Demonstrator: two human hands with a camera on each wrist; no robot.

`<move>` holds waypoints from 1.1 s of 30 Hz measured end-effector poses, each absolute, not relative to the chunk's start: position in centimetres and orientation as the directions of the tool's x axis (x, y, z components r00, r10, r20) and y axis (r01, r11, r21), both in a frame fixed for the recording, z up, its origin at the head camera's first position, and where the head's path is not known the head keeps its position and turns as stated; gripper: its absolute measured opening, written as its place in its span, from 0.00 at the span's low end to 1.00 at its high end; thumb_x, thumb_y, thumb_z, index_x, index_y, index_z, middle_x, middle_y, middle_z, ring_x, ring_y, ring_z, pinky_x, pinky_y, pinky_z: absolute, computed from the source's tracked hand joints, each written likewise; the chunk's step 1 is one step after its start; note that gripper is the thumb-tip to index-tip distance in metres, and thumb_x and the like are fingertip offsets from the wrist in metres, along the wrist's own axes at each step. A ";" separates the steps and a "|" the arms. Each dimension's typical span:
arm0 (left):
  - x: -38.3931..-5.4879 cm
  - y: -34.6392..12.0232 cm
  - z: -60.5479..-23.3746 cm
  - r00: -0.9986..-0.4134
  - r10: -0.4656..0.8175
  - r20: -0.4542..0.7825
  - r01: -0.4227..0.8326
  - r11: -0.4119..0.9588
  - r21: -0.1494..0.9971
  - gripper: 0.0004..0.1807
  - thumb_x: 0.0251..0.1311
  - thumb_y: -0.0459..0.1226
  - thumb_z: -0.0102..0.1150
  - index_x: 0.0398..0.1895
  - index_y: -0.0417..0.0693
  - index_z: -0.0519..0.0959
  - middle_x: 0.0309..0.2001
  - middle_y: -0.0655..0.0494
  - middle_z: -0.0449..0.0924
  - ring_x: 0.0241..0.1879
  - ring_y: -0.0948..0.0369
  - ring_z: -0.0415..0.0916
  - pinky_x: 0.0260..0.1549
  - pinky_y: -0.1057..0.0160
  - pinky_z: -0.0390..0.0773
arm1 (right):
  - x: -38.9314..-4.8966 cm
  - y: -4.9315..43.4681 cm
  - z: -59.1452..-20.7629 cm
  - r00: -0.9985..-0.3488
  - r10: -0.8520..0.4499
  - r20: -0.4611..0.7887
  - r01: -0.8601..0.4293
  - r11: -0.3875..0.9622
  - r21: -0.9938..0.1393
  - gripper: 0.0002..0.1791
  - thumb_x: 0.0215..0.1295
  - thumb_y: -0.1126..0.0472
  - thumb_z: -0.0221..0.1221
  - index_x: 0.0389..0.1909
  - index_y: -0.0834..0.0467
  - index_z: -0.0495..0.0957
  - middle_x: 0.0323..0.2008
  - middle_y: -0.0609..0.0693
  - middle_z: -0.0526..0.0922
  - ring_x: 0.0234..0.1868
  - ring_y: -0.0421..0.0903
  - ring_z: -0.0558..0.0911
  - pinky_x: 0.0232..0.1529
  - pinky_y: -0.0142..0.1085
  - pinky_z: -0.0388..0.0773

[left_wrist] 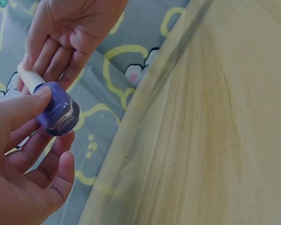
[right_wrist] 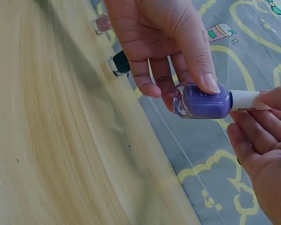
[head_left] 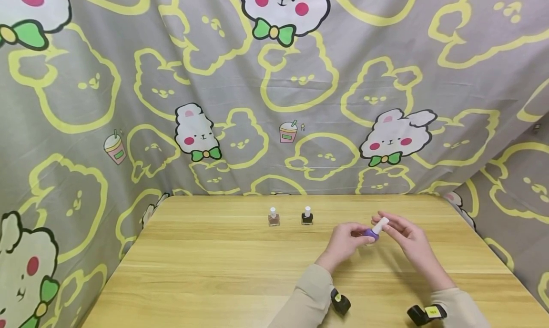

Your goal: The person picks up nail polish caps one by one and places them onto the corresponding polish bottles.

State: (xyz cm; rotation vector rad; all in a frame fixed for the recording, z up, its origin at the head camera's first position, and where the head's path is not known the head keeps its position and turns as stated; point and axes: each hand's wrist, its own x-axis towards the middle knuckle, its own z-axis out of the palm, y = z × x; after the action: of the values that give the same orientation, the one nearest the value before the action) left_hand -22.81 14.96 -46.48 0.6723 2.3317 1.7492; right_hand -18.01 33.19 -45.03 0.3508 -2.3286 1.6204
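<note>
A purple nail polish bottle (head_left: 371,234) with a white cap (head_left: 381,224) is held tilted above the right part of the table. My left hand (head_left: 345,242) grips the glass body, its thumb lying across the purple side in the right wrist view. The cap sits between the thumb and fingers of my right hand (head_left: 409,240), which pinches it. Cap and bottle (right_wrist: 206,102) are joined, with no brush showing. In the left wrist view the bottle's clear base (left_wrist: 68,122) points toward the table side.
A brownish-pink nail polish bottle (head_left: 273,218) and a black one (head_left: 307,217) stand upright near the back of the wooden table (head_left: 206,271). A patterned grey curtain (head_left: 240,89) hangs behind and along the sides. Each wrist wears a black camera (head_left: 340,302).
</note>
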 end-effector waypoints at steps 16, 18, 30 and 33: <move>-22.5 15.1 -46.3 -0.887 0.446 0.123 0.234 0.204 0.951 0.14 0.50 0.38 0.73 0.42 0.44 0.85 0.34 0.57 0.87 0.27 0.75 0.76 0.30 0.76 0.77 | -17.8 32.7 -44.9 -0.932 0.143 0.334 -0.254 0.401 -0.880 0.13 0.66 0.64 0.61 0.44 0.70 0.75 0.34 0.28 0.84 0.36 0.27 0.82 0.42 0.19 0.77; -22.3 15.2 -46.2 -0.887 0.444 0.124 0.233 0.199 0.952 0.14 0.50 0.37 0.73 0.41 0.44 0.85 0.33 0.57 0.87 0.26 0.75 0.76 0.29 0.76 0.77 | -17.7 32.6 -44.9 -0.929 0.182 0.323 -0.228 0.409 -0.884 0.12 0.64 0.64 0.62 0.41 0.69 0.75 0.32 0.29 0.82 0.34 0.28 0.81 0.40 0.19 0.77; -22.0 15.3 -45.9 -0.896 0.420 0.146 0.245 0.191 0.951 0.12 0.49 0.36 0.74 0.37 0.45 0.85 0.32 0.58 0.86 0.27 0.75 0.75 0.29 0.76 0.77 | -17.9 32.6 -45.0 -0.923 0.154 0.353 -0.315 0.225 -0.922 0.09 0.66 0.69 0.59 0.45 0.67 0.75 0.35 0.33 0.84 0.35 0.29 0.82 0.42 0.19 0.77; -22.1 15.3 -45.9 -0.894 0.420 0.155 0.253 0.189 0.949 0.12 0.50 0.36 0.73 0.39 0.44 0.85 0.34 0.58 0.87 0.28 0.75 0.75 0.30 0.77 0.77 | -17.9 32.9 -45.0 -0.928 0.070 0.365 -0.346 0.194 -0.918 0.16 0.72 0.67 0.52 0.57 0.69 0.72 0.43 0.34 0.86 0.41 0.30 0.83 0.47 0.19 0.76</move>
State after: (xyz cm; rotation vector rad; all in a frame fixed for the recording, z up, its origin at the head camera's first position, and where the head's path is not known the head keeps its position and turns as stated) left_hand -22.15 15.26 -45.94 0.6591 2.3110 1.7991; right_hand -17.92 32.87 -45.04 0.2601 -2.1491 1.7892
